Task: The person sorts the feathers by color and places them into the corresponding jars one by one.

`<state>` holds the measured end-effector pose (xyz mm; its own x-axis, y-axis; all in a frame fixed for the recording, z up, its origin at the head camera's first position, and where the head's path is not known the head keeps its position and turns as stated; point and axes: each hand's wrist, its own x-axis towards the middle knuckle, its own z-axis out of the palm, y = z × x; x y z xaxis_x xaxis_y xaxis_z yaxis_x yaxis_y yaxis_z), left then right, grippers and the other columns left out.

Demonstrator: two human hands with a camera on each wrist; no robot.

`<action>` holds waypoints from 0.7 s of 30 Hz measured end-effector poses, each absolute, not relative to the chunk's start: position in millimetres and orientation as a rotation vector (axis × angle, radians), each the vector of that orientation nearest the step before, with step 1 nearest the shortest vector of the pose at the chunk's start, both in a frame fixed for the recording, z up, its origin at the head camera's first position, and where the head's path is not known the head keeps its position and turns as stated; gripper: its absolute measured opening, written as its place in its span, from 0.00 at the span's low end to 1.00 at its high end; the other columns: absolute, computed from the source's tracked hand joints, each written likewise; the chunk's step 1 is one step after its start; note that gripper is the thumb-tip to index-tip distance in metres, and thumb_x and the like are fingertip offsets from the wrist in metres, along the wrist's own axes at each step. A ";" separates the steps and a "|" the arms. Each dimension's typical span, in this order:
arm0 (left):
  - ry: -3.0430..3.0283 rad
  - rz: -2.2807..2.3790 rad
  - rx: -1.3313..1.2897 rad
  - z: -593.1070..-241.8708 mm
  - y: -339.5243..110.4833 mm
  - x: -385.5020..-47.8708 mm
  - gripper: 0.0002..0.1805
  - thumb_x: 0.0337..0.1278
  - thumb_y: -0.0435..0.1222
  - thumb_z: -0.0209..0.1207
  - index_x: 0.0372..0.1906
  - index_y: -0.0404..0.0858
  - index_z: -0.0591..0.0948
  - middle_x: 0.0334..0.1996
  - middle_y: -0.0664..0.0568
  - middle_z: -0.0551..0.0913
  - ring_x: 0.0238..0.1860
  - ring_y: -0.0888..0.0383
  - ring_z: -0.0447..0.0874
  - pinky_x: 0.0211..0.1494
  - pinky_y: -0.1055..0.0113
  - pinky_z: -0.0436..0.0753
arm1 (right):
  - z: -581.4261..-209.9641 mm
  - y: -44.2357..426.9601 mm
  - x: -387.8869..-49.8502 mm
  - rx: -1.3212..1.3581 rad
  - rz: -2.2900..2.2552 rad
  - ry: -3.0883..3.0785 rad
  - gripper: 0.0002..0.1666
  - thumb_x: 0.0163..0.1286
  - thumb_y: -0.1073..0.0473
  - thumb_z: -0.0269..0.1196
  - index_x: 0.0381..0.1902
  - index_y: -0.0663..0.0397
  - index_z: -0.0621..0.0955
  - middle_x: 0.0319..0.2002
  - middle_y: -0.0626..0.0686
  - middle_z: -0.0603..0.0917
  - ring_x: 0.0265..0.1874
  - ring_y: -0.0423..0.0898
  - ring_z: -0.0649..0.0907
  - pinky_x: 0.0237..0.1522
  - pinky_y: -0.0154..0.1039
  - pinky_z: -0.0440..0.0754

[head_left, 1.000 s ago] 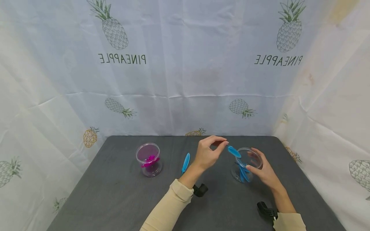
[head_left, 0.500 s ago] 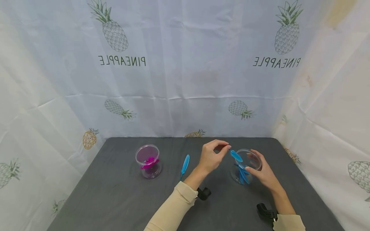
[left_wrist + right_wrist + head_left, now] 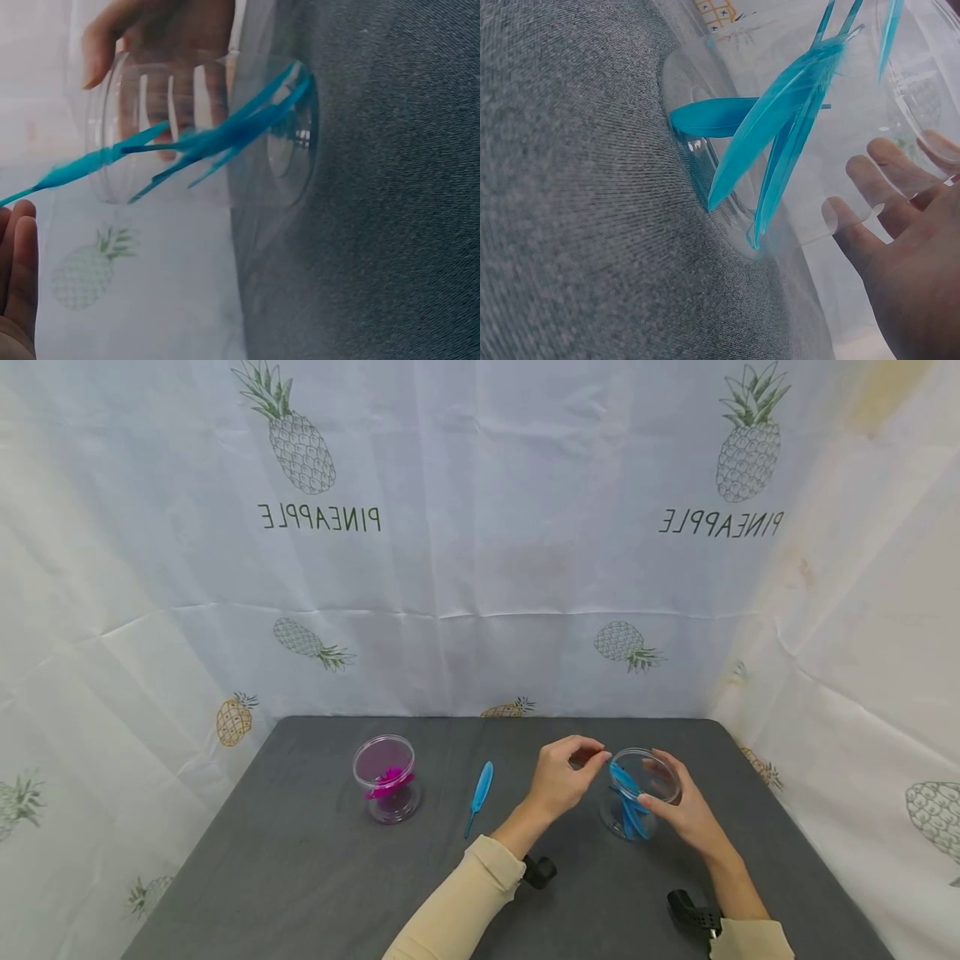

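Note:
My left hand pinches the thin quill end of a blue feather with thumb and finger, just left of a clear jar. The feather's vane passes through the jar's mouth and slants down inside. Curled around the jar's right side near the rim, my right hand grips it as it stands on the table. Several blue feathers lean inside the jar, their lower ends near its base. In the left wrist view only the left fingertips show at the edge.
Another blue feather lies on the dark grey table, left of my left forearm. Further left stands a second clear jar with magenta feathers in it. A white pineapple-print curtain hangs behind the table.
My left hand has moved right and down, bringing the pinched feather from beside the jar's rim into its mouth. The feather on the table shows fully now. My right hand stays on the jar.

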<state>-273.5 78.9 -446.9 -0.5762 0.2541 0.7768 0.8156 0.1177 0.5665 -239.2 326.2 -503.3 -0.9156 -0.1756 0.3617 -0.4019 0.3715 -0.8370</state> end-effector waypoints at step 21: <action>-2.039 -1.433 -1.027 -463.0 89.8 -271.7 0.04 0.66 0.33 0.66 0.40 0.36 0.87 0.35 0.49 0.87 0.33 0.66 0.84 0.41 0.81 0.81 | -504.8 325.6 -240.4 0.507 1.543 -2.425 0.47 0.72 0.68 0.63 0.79 0.63 0.51 0.70 0.71 0.64 0.64 0.27 0.66 0.59 0.17 0.65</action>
<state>-271.7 89.8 -463.0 -0.6264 0.3189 0.7113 0.7773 0.1862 0.6010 -240.4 325.6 -504.8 -0.9156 -0.1684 0.3651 -0.4021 0.3884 -0.8291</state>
